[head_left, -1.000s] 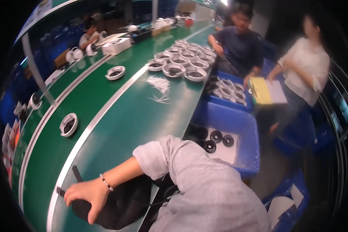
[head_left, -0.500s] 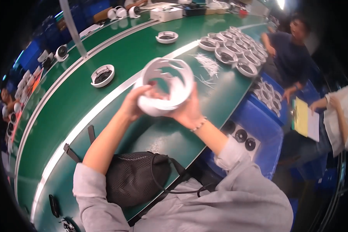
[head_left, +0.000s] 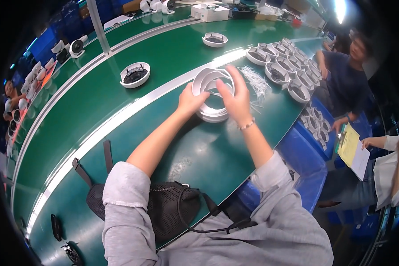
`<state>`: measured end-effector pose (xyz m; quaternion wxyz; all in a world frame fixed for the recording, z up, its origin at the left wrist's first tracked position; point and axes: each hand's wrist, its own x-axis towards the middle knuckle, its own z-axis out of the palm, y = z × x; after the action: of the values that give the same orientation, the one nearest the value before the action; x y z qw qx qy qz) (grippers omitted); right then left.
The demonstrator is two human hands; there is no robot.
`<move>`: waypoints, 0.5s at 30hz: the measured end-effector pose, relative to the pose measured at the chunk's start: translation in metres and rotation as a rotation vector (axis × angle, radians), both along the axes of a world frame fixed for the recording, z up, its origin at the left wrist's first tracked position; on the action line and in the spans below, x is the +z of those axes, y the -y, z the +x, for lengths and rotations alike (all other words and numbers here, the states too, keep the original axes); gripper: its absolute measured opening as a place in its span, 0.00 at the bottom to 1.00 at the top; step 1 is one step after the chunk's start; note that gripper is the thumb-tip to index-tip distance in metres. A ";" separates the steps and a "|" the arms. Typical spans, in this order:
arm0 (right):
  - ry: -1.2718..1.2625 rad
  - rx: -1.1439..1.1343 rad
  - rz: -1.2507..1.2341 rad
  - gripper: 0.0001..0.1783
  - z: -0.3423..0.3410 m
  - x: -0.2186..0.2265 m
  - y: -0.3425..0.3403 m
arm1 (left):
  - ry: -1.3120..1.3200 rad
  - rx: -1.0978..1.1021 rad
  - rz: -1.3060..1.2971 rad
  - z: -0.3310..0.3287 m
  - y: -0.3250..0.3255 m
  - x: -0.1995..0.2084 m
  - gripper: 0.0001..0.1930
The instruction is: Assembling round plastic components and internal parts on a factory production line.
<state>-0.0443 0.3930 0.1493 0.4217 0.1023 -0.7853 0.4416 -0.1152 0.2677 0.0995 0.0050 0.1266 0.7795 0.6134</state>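
Between my two hands is a white ring-shaped plastic housing (head_left: 213,117), held above the green worktop with its round opening facing up toward me. My left hand (head_left: 191,101) grips its left side, thumb at the rim. Around the right side wraps my right hand (head_left: 237,97), its thumb over the inner edge and its fingers along the outside. Just right of the housing lies a loose pile of thin white strips (head_left: 256,80). Beyond the strips stand several white round housings with black inner parts (head_left: 277,73), set close together.
Two similar housings, a nearer one (head_left: 135,75) and a farther one (head_left: 215,40), sit on the green belt (head_left: 88,113). A black mesh bag (head_left: 175,210) lies by my left forearm. Blue bins (head_left: 301,153) stand at right, near a person (head_left: 346,73) and a clipboard (head_left: 354,142).
The white housing has turned in my hands, and my right hand now reaches over its rim with the thumb inside. Both hands have shifted right in the view, which has also moved.
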 end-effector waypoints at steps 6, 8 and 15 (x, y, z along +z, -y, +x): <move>0.340 0.230 -0.624 0.14 -0.024 -0.010 -0.028 | 0.040 -0.022 0.192 0.003 0.005 0.004 0.35; 0.367 0.202 -0.613 0.13 -0.026 -0.010 -0.032 | 0.091 -0.041 0.261 0.002 0.002 0.004 0.33; 0.353 0.044 -0.441 0.13 -0.047 -0.022 -0.032 | 0.153 0.030 0.087 -0.025 0.005 -0.002 0.44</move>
<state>-0.0913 0.4253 0.1270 0.2811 -0.0534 -0.7292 0.6217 -0.1400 0.2624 0.0977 0.0495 0.0677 0.7512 0.6547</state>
